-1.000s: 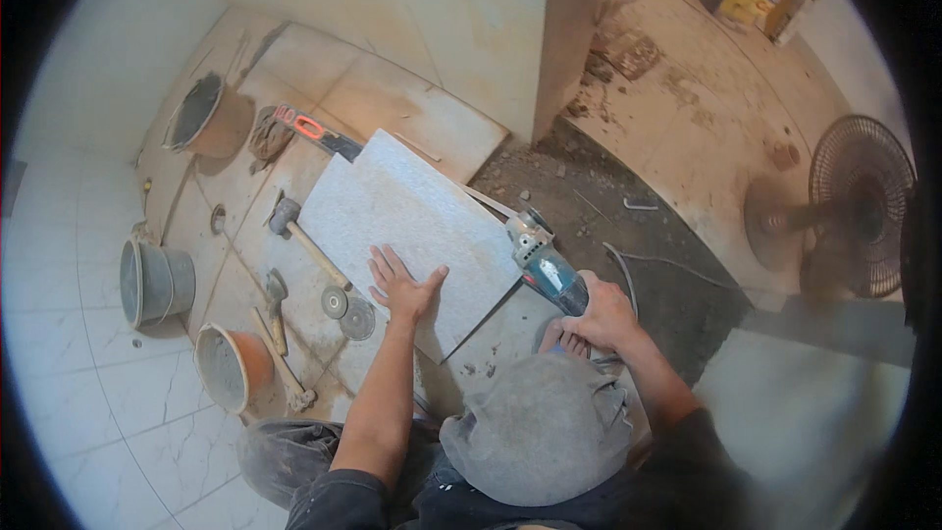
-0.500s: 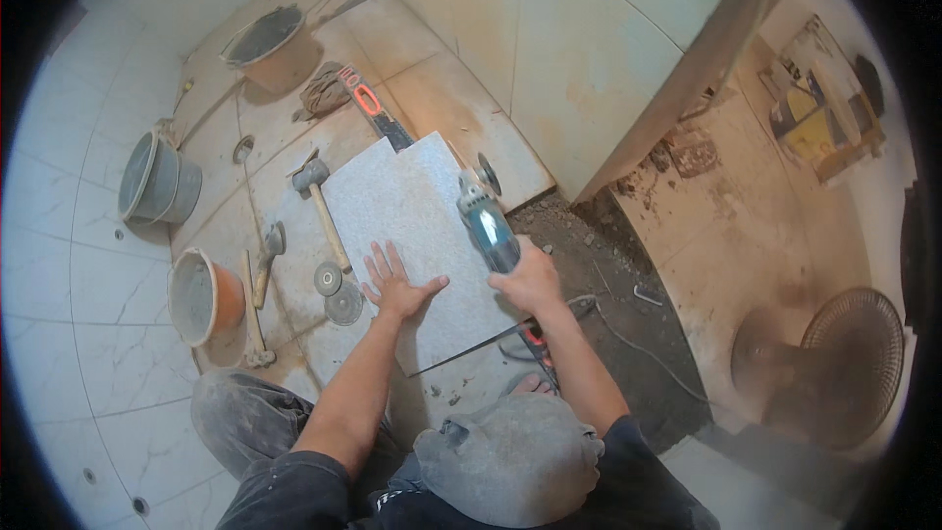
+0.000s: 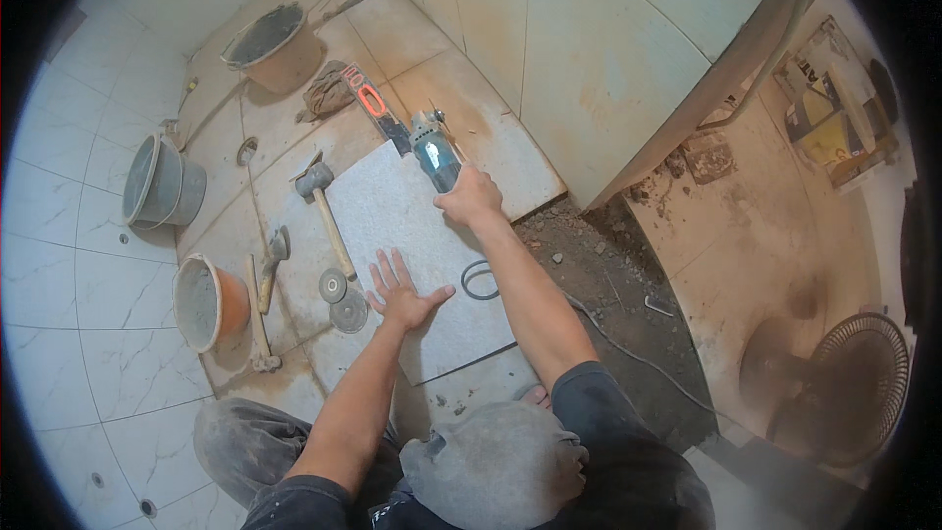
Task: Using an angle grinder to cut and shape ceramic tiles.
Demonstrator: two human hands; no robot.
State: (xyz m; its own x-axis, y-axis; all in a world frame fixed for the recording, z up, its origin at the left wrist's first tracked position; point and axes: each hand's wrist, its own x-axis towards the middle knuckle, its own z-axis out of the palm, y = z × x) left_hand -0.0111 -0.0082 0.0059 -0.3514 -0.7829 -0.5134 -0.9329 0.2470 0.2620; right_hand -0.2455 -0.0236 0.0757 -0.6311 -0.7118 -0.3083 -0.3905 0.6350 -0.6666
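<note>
A pale grey floor tile (image 3: pixel 368 201) lies in front of me. My left hand (image 3: pixel 400 299) presses flat on it near its left edge, fingers spread, holding nothing. My right hand (image 3: pixel 473 198) is wrapped round the rear body of a blue angle grinder (image 3: pixel 435 157), which sits over the tile's far right corner. Its head points away from me, and the disc is hard to make out. The grinder's cable loops onto the tile beside my right forearm. Left of the tile lie a rubber mallet (image 3: pixel 332 221) and two round discs, a smaller one (image 3: pixel 333 284) and a larger one (image 3: pixel 349 313).
A spirit level (image 3: pixel 371 101) and a crumpled rag (image 3: pixel 328 93) lie beyond the tile. Buckets (image 3: pixel 211 304) stand along the left, near a hammer (image 3: pixel 273 257). To the right are bare dirt (image 3: pixel 613 280), a trailing cable (image 3: pixel 643 365), a partition wall (image 3: pixel 608 59) and a fan (image 3: pixel 868 373).
My right hand has carried the grinder up and left, from beside the tile's right edge to its far corner. The cable loop has come onto the tile. My left hand stays flat.
</note>
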